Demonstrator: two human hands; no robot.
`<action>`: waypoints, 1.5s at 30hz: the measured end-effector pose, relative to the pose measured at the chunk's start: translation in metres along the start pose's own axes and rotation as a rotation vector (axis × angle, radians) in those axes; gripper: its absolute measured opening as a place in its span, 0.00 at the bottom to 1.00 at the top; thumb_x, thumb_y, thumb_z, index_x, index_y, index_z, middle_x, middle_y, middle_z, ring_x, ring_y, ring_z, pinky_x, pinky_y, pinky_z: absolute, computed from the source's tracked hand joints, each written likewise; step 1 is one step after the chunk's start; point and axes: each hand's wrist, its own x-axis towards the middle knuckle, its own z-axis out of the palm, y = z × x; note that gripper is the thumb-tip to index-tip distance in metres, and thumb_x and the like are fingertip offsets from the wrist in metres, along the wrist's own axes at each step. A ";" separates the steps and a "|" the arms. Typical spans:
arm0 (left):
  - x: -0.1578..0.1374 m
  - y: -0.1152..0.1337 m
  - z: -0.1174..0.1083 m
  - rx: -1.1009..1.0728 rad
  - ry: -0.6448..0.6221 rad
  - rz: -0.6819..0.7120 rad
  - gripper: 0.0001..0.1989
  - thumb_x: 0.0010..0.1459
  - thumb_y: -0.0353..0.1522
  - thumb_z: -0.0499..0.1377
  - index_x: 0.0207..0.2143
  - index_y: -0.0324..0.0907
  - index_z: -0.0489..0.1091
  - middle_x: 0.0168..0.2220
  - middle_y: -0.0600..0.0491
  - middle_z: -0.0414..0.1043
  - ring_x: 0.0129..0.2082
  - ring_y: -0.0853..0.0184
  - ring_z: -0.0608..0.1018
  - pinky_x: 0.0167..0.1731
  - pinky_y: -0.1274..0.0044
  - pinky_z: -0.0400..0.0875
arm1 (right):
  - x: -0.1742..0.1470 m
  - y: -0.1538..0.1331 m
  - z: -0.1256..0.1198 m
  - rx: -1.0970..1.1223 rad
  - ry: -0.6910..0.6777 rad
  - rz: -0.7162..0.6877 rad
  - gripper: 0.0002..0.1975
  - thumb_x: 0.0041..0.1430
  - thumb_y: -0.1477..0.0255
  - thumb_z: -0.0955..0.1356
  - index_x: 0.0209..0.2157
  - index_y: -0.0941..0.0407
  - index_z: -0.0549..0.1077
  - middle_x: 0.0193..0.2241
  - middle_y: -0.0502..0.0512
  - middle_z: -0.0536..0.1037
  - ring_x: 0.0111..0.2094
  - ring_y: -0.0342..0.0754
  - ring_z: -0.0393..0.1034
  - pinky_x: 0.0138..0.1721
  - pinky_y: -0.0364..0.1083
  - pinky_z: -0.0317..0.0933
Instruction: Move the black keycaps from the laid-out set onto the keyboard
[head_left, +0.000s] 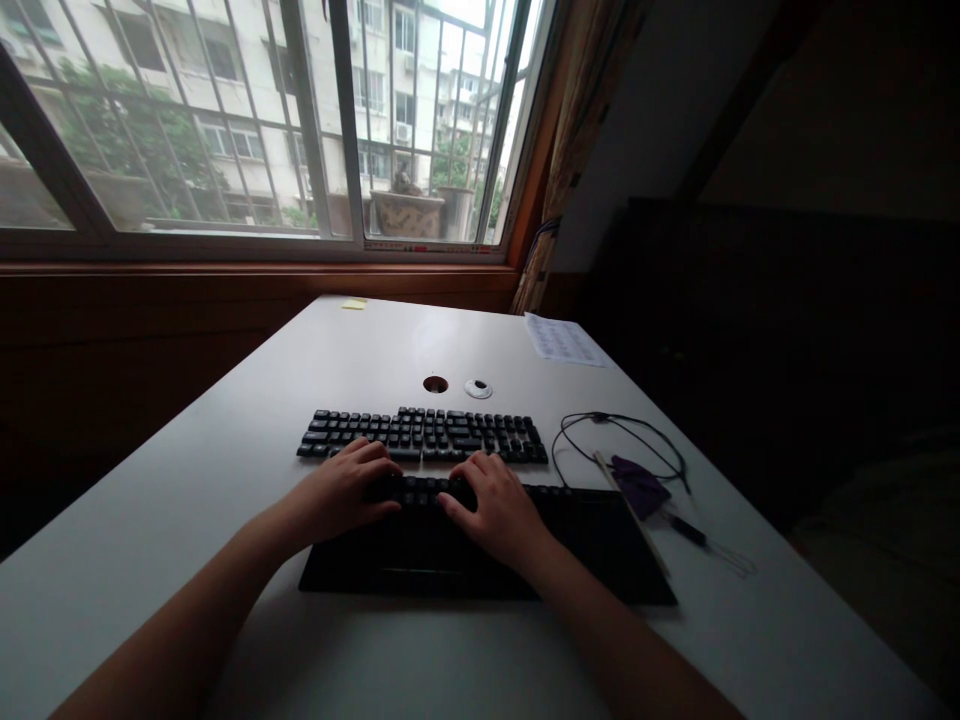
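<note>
And here we are at the wide black keyboard body with a smooth front expanse (420, 555), lying flat on the white smooth-topped counter (225, 430), squarely before the person. Both hands are over its far part: the left hand (349, 482) comes in from one side, the right hand (499, 495) from the other, fingers curved, thumbs reaching inward. Are they gripping anything? Cannot tell; the dark gaps beneath the fingers hide it. Resting the body flat probably keeps it steady while both hands work.

Just beyond, rows of black square-topped keycaps (465, 443) run across the counter, apparently laid out in keyboard order so each place is easy to find. To the right, a looped thin black cable (598, 416) sits out of the hands' way, near a crumpled purple cloth pouch (637, 487) and a black-handled tool with wire prongs (686, 530), perhaps put there to be within reach.

Farther out: a white flat disc (478, 389) beside a round hole, a printed white paper sheet (566, 340), and a small yellow paper note (354, 304).
</note>
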 end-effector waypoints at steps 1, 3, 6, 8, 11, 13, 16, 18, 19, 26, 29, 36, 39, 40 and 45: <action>0.000 -0.001 0.000 -0.007 -0.001 0.003 0.15 0.58 0.37 0.66 0.47 0.46 0.74 0.45 0.48 0.72 0.45 0.56 0.72 0.44 0.67 0.71 | 0.000 0.000 -0.001 0.006 -0.005 0.000 0.11 0.61 0.62 0.71 0.41 0.53 0.73 0.40 0.55 0.74 0.44 0.55 0.68 0.46 0.54 0.64; -0.001 -0.004 -0.001 -0.022 -0.002 0.017 0.15 0.58 0.36 0.67 0.48 0.47 0.74 0.44 0.49 0.72 0.45 0.57 0.72 0.44 0.67 0.71 | 0.000 -0.001 -0.001 0.025 -0.005 -0.004 0.11 0.62 0.63 0.70 0.42 0.53 0.73 0.41 0.55 0.74 0.45 0.55 0.68 0.47 0.55 0.64; -0.002 -0.009 -0.005 -0.049 -0.015 0.051 0.15 0.59 0.36 0.66 0.49 0.47 0.74 0.44 0.48 0.72 0.45 0.58 0.73 0.44 0.68 0.71 | 0.001 -0.001 -0.003 0.084 0.023 -0.029 0.09 0.63 0.65 0.69 0.43 0.53 0.73 0.41 0.56 0.74 0.45 0.54 0.68 0.48 0.55 0.64; -0.004 -0.012 -0.008 -0.081 -0.028 0.059 0.16 0.59 0.35 0.66 0.49 0.47 0.73 0.44 0.48 0.72 0.45 0.58 0.73 0.44 0.69 0.72 | 0.002 -0.001 -0.006 0.144 0.060 -0.075 0.06 0.65 0.69 0.68 0.43 0.53 0.73 0.40 0.56 0.75 0.45 0.53 0.68 0.48 0.54 0.65; -0.007 -0.015 -0.014 -0.139 -0.040 0.037 0.17 0.58 0.34 0.66 0.50 0.45 0.72 0.45 0.48 0.72 0.44 0.59 0.74 0.44 0.70 0.72 | 0.002 -0.002 -0.014 0.217 0.124 -0.205 0.07 0.66 0.75 0.65 0.43 0.53 0.73 0.40 0.55 0.76 0.44 0.51 0.68 0.48 0.52 0.65; -0.009 -0.016 -0.018 -0.167 -0.049 0.024 0.18 0.58 0.34 0.66 0.50 0.45 0.71 0.45 0.48 0.71 0.44 0.60 0.74 0.43 0.70 0.73 | 0.002 -0.004 -0.022 0.233 0.127 -0.309 0.10 0.66 0.78 0.63 0.44 0.53 0.73 0.39 0.55 0.77 0.43 0.51 0.68 0.46 0.51 0.66; -0.011 -0.017 -0.023 -0.209 -0.061 0.020 0.17 0.61 0.36 0.64 0.51 0.44 0.70 0.45 0.48 0.71 0.44 0.61 0.75 0.44 0.71 0.73 | 0.001 -0.007 -0.035 0.195 0.021 -0.429 0.13 0.64 0.80 0.63 0.47 0.54 0.71 0.39 0.57 0.78 0.41 0.51 0.69 0.43 0.50 0.68; -0.011 -0.017 -0.025 -0.249 -0.061 0.013 0.14 0.64 0.37 0.60 0.51 0.43 0.71 0.45 0.48 0.72 0.43 0.62 0.76 0.43 0.72 0.73 | -0.001 -0.010 -0.041 0.152 -0.063 -0.443 0.15 0.64 0.82 0.62 0.50 0.55 0.70 0.39 0.58 0.78 0.40 0.50 0.70 0.41 0.50 0.69; -0.011 -0.018 -0.026 -0.269 -0.055 0.004 0.13 0.65 0.37 0.59 0.50 0.43 0.71 0.44 0.48 0.72 0.41 0.64 0.76 0.42 0.73 0.73 | -0.002 -0.011 -0.043 0.139 -0.090 -0.428 0.16 0.64 0.82 0.61 0.51 0.55 0.69 0.40 0.58 0.78 0.40 0.50 0.71 0.41 0.50 0.69; -0.010 -0.033 -0.028 -0.274 0.025 -0.046 0.11 0.68 0.37 0.56 0.45 0.42 0.74 0.37 0.51 0.75 0.33 0.69 0.76 0.34 0.78 0.71 | -0.026 -0.010 -0.029 0.076 -0.140 -0.455 0.25 0.66 0.67 0.67 0.62 0.51 0.61 0.63 0.58 0.66 0.61 0.56 0.61 0.61 0.59 0.61; -0.011 -0.038 -0.026 -0.242 0.054 -0.052 0.11 0.68 0.36 0.55 0.43 0.41 0.75 0.35 0.51 0.75 0.30 0.70 0.75 0.31 0.80 0.69 | -0.036 -0.006 -0.019 0.030 -0.163 -0.459 0.28 0.65 0.64 0.68 0.63 0.52 0.60 0.63 0.58 0.67 0.64 0.57 0.57 0.64 0.61 0.58; -0.012 -0.040 -0.024 -0.226 0.055 -0.040 0.10 0.68 0.35 0.56 0.42 0.41 0.75 0.33 0.52 0.75 0.28 0.71 0.75 0.29 0.81 0.68 | -0.039 -0.004 -0.016 -0.008 -0.196 -0.415 0.31 0.64 0.62 0.67 0.65 0.52 0.58 0.65 0.56 0.64 0.66 0.57 0.54 0.66 0.62 0.52; -0.012 -0.041 -0.023 -0.212 0.060 -0.033 0.09 0.67 0.34 0.56 0.42 0.41 0.75 0.33 0.52 0.75 0.27 0.71 0.75 0.28 0.81 0.68 | -0.038 -0.004 -0.016 0.001 -0.199 -0.401 0.32 0.63 0.61 0.68 0.65 0.52 0.57 0.65 0.56 0.66 0.66 0.56 0.55 0.68 0.62 0.47; -0.012 -0.041 -0.023 -0.205 0.060 -0.030 0.09 0.67 0.34 0.56 0.42 0.41 0.75 0.33 0.52 0.75 0.27 0.71 0.75 0.28 0.81 0.68 | -0.038 -0.004 -0.016 0.005 -0.197 -0.398 0.32 0.63 0.61 0.68 0.65 0.53 0.57 0.64 0.56 0.66 0.66 0.55 0.56 0.69 0.62 0.46; -0.013 -0.042 -0.023 -0.170 0.061 -0.033 0.09 0.67 0.33 0.55 0.40 0.41 0.75 0.32 0.52 0.75 0.27 0.72 0.75 0.28 0.81 0.67 | -0.038 -0.005 -0.018 0.027 -0.193 -0.381 0.31 0.62 0.62 0.68 0.64 0.53 0.59 0.63 0.57 0.68 0.65 0.55 0.58 0.69 0.62 0.43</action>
